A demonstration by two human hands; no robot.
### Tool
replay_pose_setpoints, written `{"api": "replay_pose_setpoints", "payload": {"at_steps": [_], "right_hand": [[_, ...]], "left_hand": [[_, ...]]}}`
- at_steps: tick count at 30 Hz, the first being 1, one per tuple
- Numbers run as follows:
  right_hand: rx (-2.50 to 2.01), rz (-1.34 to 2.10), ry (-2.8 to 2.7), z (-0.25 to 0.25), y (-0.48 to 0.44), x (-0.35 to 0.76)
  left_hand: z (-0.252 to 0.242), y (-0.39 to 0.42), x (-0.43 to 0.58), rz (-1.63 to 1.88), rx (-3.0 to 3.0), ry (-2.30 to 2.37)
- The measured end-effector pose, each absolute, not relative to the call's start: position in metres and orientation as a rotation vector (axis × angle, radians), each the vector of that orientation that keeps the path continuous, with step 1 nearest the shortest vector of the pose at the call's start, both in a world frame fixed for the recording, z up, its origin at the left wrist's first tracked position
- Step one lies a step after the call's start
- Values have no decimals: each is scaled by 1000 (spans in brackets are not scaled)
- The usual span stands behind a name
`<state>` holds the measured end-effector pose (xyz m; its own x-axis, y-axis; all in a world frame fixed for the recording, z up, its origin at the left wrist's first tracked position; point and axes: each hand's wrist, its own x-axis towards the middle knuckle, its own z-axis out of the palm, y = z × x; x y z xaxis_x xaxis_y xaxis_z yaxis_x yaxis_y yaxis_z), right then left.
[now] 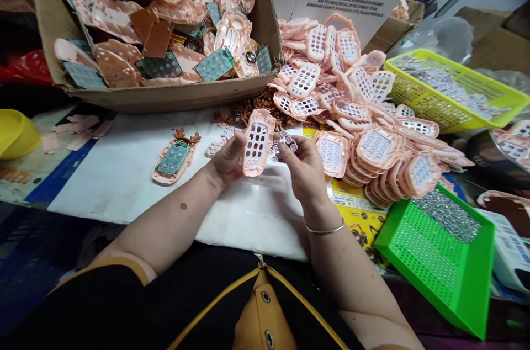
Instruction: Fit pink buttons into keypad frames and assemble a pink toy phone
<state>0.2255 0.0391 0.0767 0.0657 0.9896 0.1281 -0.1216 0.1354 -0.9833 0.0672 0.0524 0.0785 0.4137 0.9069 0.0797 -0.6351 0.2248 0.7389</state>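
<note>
My left hand [229, 159] grips a pink plastic toy phone shell [259, 143], tilted upright, its rows of key holes showing. Close to its right side, my right hand [304, 165] pinches a whitish keypad piece [288, 142] with printed keys. Left of my hands, another pink shell [159, 174] lies on the white board, with a green circuit board [173, 158] in it and brown antler-shaped parts [187, 137] at its top end. Some small white keypad pieces [215, 148] lie behind my left hand.
A cardboard box [174, 95] of pink shells and circuit boards stands at the back left. Pink shells [304, 80] are heaped and stacked at the right. Beyond are a yellow basket [449, 104] of keypads and a green tray [430, 261] holding screws [449, 215].
</note>
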Motion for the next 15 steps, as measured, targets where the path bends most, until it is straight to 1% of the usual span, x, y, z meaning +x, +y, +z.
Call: {"api": "replay_pose_setpoints", "payload": {"at_steps": [2,3,5,9,12,15], "right_hand": [[-1041,1182,-1124,76,38,223],[-1040,1148,-1128,75,38,223],[-1061,936,-1177,75,37,224],[-1043,358,-1420,76,35,228],[-985,179,-1540,78,33,230],[-951,149,-1550,79,31,229]], "left_hand": [[77,53,68,1124,752,415],[76,53,69,1140,736,414],[74,54,69,1175,698,406],[74,56,68,1211,662,415],[74,57,68,1214,685,434],[73,58,67,1207,685,437]]}}
